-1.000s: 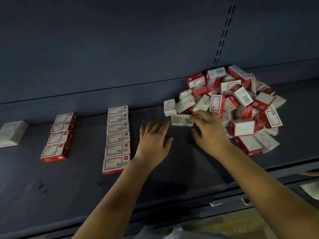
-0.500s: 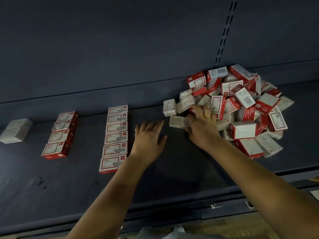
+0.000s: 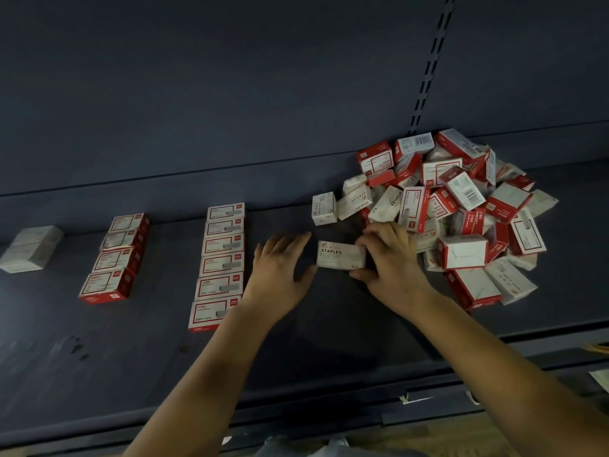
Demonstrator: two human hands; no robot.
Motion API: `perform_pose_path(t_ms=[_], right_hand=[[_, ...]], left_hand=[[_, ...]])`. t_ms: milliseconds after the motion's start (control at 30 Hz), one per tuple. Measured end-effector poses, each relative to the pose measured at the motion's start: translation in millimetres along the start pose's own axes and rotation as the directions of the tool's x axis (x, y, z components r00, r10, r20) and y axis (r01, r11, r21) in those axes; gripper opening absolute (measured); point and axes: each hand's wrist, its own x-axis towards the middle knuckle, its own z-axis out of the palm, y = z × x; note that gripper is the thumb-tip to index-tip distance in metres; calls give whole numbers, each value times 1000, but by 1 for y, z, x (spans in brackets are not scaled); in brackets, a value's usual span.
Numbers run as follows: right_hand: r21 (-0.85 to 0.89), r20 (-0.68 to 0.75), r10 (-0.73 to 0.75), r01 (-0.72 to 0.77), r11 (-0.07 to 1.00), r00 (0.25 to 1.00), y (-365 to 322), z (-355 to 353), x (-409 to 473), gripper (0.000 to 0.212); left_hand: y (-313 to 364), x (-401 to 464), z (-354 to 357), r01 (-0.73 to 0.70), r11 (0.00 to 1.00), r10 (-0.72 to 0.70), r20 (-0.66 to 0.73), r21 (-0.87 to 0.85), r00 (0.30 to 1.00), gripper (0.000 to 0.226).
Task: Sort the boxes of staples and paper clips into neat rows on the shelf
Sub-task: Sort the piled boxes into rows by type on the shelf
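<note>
Two hands work over a dark shelf (image 3: 329, 331). The right hand (image 3: 393, 262) grips a white box (image 3: 341, 255) marked STAPLES, fingers curled over its right end and thumb beneath its lower edge; the box lies flat on the shelf at the left foot of the pile (image 3: 454, 206). The left hand (image 3: 280, 268) lies just beside the box's left end, fingers straight and spread, holding nothing; its thumb tip is at the box's lower left corner, though whether it touches I cannot tell.

The pile is a loose heap of red-and-white and plain white boxes against the back wall, tilted every way. One small white box (image 3: 324, 208) stands apart at its left edge.

Left of the hands runs a row of six red-and-white boxes (image 3: 220, 263), laid face up from back to front. Further left is a row of four (image 3: 115, 257), less even. At the far left sits a white stack (image 3: 31, 248).
</note>
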Motion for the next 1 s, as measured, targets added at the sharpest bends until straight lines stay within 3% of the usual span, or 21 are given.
perform_pose_path(t_ms=[333, 533, 767, 1000], right_hand=[[110, -118, -116, 130, 985, 986, -29, -7, -9, 45], [86, -68, -150, 155, 984, 986, -71, 0, -1, 49], [101, -28, -198, 200, 975, 980, -165, 29, 14, 50], [162, -23, -256, 257, 953, 966, -278, 81, 37, 48]], left_hand=[[-13, -27, -13, -32, 996, 24, -94, -88, 995, 62], [-38, -46, -40, -45, 984, 23, -127, -171, 992, 68], [-118, -82, -89, -122, 980, 101, -129, -160, 986, 68], [-223, -126, -155, -174, 980, 152, -201, -97, 968, 52]])
